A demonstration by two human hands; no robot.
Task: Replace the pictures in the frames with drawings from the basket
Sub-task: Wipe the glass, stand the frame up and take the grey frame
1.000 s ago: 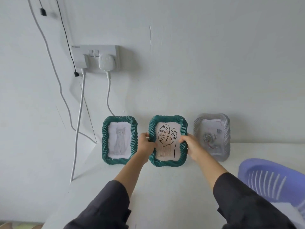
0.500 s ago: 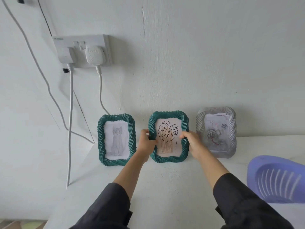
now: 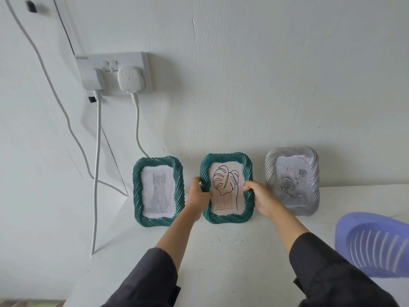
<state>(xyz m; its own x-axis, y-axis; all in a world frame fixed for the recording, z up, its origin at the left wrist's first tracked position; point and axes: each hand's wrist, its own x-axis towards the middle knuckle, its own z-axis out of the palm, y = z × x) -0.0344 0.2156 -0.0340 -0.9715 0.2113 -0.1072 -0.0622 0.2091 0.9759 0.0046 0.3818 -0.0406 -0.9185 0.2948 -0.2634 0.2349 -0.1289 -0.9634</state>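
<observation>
The middle frame, leaf drawing inside, is still gripped at both sides by the left hand and right hand and has barely been shifted, stood on the table between cat frame and silver frame at the far wall; release is judged next.

Both hands grip the middle frame (leaf drawing).

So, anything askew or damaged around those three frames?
Nothing toppled: cat frame, middle frame and silver frame are upright; left hand and right hand grip the middle one's sides. Oddities: a vertical wall crack above, and the silver frame's paper top edge looks ragged.
</observation>
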